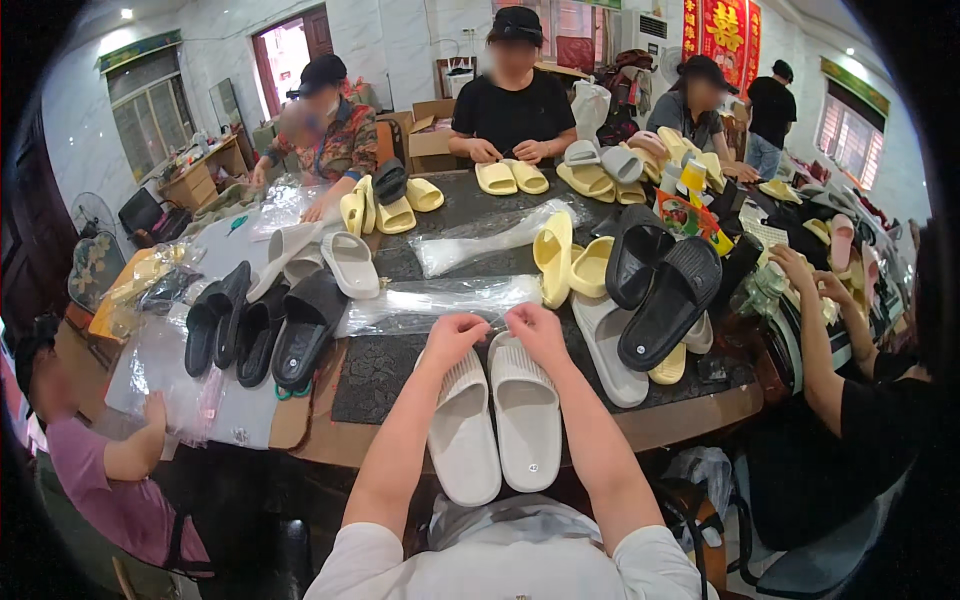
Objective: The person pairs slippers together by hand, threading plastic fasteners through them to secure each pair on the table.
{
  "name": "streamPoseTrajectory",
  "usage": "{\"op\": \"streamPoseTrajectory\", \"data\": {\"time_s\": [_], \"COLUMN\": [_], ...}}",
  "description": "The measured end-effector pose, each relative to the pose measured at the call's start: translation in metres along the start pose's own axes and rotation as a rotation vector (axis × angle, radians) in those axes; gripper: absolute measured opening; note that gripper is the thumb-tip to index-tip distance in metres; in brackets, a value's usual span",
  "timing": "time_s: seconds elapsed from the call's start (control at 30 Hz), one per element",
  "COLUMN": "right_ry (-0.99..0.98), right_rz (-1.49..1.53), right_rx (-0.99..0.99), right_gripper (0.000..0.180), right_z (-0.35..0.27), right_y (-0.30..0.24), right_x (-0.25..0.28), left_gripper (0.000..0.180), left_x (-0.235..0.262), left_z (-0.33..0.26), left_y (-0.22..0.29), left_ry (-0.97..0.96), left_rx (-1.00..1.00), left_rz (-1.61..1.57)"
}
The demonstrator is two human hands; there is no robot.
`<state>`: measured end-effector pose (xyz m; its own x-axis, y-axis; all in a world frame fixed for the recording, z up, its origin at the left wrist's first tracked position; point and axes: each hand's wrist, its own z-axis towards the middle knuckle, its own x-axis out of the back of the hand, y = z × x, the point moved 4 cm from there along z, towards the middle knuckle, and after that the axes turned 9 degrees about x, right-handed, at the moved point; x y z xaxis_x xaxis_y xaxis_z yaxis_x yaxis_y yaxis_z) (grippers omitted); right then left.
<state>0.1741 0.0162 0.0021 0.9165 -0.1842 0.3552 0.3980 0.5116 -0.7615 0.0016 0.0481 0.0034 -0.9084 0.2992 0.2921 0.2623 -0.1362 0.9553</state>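
A pair of light grey slide slippers lies side by side in front of me, toes away, heels over the table edge: the left slipper (462, 440) and the right slipper (527, 440). My left hand (459, 335) is closed in a pinch at the left slipper's toe end. At the other toe, my right hand (535, 328) is likewise pinched, its fingertips close to the left hand's. What the fingertips grip, if anything, is too small to make out. Just beyond them lies a stack of clear plastic bags (430, 300).
Black slippers (305, 330) stand to the left, and black slippers (672, 300) rest on grey and yellow ones at right. Yellow slippers (553, 260) and another bag stack (490, 240) lie farther back. Co-workers sit around the table; one person's hands (800, 280) are close on the right.
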Motion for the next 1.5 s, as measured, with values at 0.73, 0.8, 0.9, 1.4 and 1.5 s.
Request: {"op": "streamPoseTrajectory", "data": {"time_s": [0.73,0.8,0.9,1.4,1.5], "right_ry": [0.142,0.064,-0.084,0.219,0.034], "right_rz": [0.206,0.130,0.018,0.190,0.135], "right_rx": [-0.214,-0.149,-0.046,-0.229,-0.083], "right_gripper": [0.025,0.025,0.023,0.011,0.013], "right_z": [0.002,0.000,-0.003,-0.009,0.000], "right_y": [0.007,0.004,-0.010,0.012,-0.007], "right_x": [-0.005,-0.006,-0.002,0.025,-0.003], "left_gripper": [0.020,0.026,0.027,0.024,0.022], "left_x": [0.018,0.015,0.005,-0.013,0.009], "left_z": [-0.006,-0.008,0.001,0.000,-0.003], "left_y": [-0.003,-0.005,-0.012,0.014,-0.001], "left_ry": [0.106,0.069,0.037,0.048,0.030], "left_rx": [0.133,0.097,-0.007,0.059,0.047], "left_rz": [0.117,0.084,0.068,0.082,0.037]}}
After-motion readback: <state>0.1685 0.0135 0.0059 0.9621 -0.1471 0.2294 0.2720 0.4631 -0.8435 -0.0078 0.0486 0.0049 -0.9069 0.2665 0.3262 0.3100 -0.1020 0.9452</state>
